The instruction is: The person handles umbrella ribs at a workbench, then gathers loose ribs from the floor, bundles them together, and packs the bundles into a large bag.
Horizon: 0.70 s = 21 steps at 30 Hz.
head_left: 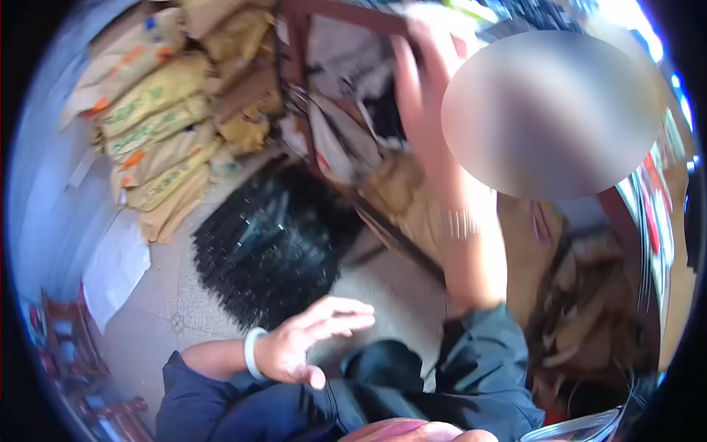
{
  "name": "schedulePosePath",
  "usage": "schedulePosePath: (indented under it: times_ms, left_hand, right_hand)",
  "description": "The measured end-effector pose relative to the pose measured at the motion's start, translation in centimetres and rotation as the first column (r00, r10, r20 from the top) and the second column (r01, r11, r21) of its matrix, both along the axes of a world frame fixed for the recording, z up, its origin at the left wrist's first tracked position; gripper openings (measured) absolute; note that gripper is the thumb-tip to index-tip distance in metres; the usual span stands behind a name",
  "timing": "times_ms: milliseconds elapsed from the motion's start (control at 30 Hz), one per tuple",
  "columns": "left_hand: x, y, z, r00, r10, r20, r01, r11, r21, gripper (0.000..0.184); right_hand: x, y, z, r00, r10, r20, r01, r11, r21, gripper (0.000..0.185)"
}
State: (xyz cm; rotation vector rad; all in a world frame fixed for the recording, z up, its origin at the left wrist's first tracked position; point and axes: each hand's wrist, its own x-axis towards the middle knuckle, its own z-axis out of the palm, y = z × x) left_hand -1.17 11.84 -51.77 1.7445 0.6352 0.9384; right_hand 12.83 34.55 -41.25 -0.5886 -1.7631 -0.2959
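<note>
My left hand (313, 339) is held over my lap, with a white bangle on the wrist. Its fingers are stretched and its thumb stands apart; nothing is in it. My right hand (427, 66) reaches far forward beside a reddish-brown frame (346, 13). Motion smears it, but the fingers look stretched and apart, and I see nothing held in them. Whether it touches the frame I cannot tell. On the floor, beyond my left hand, lies a thick bundle of black, thin rod-like pieces (269, 239).
Stacked tan paper sacks (158, 118) with green print stand at the far left. A white sheet (116, 269) lies near them. Brown sacking (401, 195) lies under the frame. A blurred oval hides the upper right. Reddish-brown wooden furniture (66, 331) is at lower left.
</note>
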Motion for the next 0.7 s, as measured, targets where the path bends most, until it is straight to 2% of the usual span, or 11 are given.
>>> schedulePosePath:
  times_ms: [100,133,233,300,433,467,500,533,567,633,700]
  left_hand:
    - [0.0,-0.1,-1.2,0.999,0.021,-0.041,-0.023,0.999,-0.034,0.087]
    - [-0.1,-0.3,-1.9,0.998,0.033,-0.058,-0.037,0.998,-0.053,0.086]
    - [-0.3,-0.9,-4.2,0.996,0.051,-0.078,-0.062,0.987,-0.147,0.082]
    - [-0.6,-0.9,-6.0,0.973,0.047,-0.226,-0.101,0.967,-0.235,0.08]
    - [-0.8,-0.7,-10.2,0.949,0.011,-0.316,-0.119,0.939,-0.324,0.063]
    - [-0.6,-0.6,-11.1,0.943,0.012,-0.332,-0.133,0.929,-0.347,0.057]
    - [-0.3,-0.4,-12.0,0.944,0.01,-0.33,-0.131,0.929,-0.347,0.057]
    - [0.1,-0.3,-12.9,0.937,-0.007,-0.349,-0.139,0.91,-0.39,0.055]
    - [0.6,-0.1,-13.6,0.929,-0.027,-0.369,-0.146,0.889,-0.434,0.054]
    - [1.7,0.2,-14.8,0.921,-0.034,-0.389,-0.161,0.874,-0.458,0.053]
    - [2.6,0.6,-16.1,0.921,-0.078,-0.383,-0.141,0.847,-0.513,0.05]
  right_hand:
    - [-2.3,0.9,1.7,0.959,-0.276,-0.062,0.279,0.959,0.048,0.026]
    - [-1.5,-1.1,-0.3,0.971,-0.103,0.215,0.157,0.955,-0.251,0.019]
    - [-1.2,-4.7,-14.1,0.982,0.185,-0.038,-0.188,0.976,-0.112,0.023]
    - [2.9,-7.5,-26.0,0.961,0.276,0.031,-0.187,0.725,-0.663,0.026]
    - [18.8,-7.8,-41.8,0.903,-0.395,0.17,0.215,0.072,-0.974,0.034]
    - [25.0,-7.0,-49.0,0.802,-0.567,0.187,0.395,0.27,-0.878,0.038]
    - [34.7,-5.6,-62.4,0.634,-0.555,-0.538,-0.239,0.522,-0.819,0.047]
    - [38.3,-5.3,-59.5,0.556,-0.82,0.136,0.241,0.003,-0.97,0.062]
    - [38.9,-5.9,-56.4,0.279,-0.934,0.223,0.445,-0.08,-0.892,0.062]
    - [42.3,-6.5,-52.3,0.036,-0.829,0.559,0.168,-0.546,-0.821,0.063]
    - [44.0,-8.3,-52.6,0.088,-0.926,0.366,0.055,-0.363,-0.93,0.056]
